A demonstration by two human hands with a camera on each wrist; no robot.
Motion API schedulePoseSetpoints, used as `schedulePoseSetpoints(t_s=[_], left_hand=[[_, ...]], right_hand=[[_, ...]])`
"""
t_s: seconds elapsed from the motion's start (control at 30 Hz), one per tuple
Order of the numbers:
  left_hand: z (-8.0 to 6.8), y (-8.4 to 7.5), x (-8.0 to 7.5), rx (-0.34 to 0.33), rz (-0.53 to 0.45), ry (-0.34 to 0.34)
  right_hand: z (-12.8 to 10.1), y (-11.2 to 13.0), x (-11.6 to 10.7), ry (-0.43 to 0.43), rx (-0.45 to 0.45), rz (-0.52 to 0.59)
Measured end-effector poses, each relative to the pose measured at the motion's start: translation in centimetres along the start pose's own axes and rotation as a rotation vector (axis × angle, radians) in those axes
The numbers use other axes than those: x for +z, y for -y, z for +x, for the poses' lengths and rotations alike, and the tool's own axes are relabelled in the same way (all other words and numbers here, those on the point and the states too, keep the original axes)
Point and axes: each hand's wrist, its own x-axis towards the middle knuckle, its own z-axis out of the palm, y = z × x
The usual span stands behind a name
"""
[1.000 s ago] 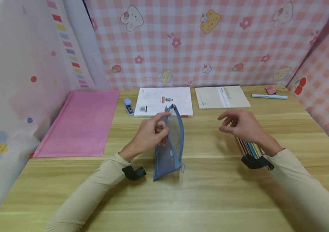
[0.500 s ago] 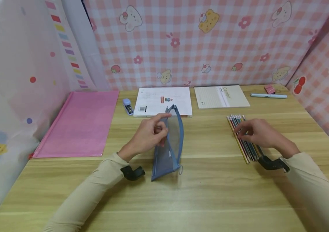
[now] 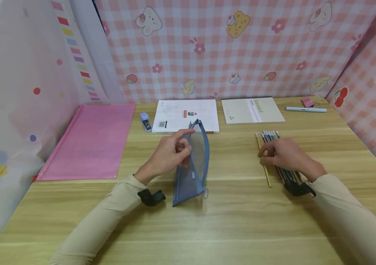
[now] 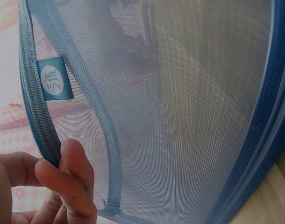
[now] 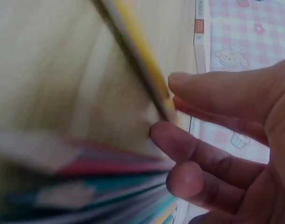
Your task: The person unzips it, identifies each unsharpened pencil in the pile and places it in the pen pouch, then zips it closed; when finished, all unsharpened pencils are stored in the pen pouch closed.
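A broad pale wood-grain table [image 3: 237, 228] bears everything; towards its left end lies a large flat pink folder [image 3: 95, 141], and at the back a white rectangular book [image 3: 201, 110] and a cream lined notepad [image 3: 241, 112]; a blue-grey see-through mesh pouch [image 3: 184, 186] stands on edge in the middle of the table, in front of the book.

The step in hand looks to be parting one pencil from the rest while the pouch is held ready; the left hand [image 3: 169, 152] pinches the pouch's zipped rim between its fingers, and the right hand [image 3: 287, 154] has its fingertips closed on one pencil; the next move, I judge, calls for a secure pinch on that slim shaft and a clean lift that leaves its neighbours undisturbed, with the left hand steadying the thin rim.

The pouch is upright, its mouth gaping towards the right; blue zip tape edges it, a ring pull [image 3: 206, 194] hangs at the near corner, and a small blue label with a white oval [image 4: 55, 78] is sewn inside the zip; the mesh looks limp enough to sag if released.

Under the right hand lies a bunch of mixed-colour pencils [image 3: 286, 174], white erasers pointing away, sharpened tips nearer the person; just left of them, its near end apart from the bunch, is the slim yellow pencil [image 3: 266, 175] between the fingers, blurred in the right wrist view.
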Motion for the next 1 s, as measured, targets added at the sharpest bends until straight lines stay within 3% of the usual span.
schedulePoseSetpoints(t_s=[0.27, 0.47, 0.83, 1.0], left_hand=[[0.0, 0.0, 0.1, -0.006, -0.004, 0.001], [0.0, -0.1, 0.1, -0.010, -0.017, 0.004], [0.0, -0.1, 0.2, 0.008, 0.008, -0.003], [0.1, -0.2, 0.2, 0.001, 0.004, 0.004]], right_hand=[[2.2, 0.5, 0.4, -0.030, 0.086, 0.032], [2.9, 1.0, 0.4, 0.012, 0.123, 0.054], [2.6, 3.0, 0.3, 0.057, 0.229, 0.346], [2.5, 4.2, -0.2, 0.042, 0.253, 0.540]])
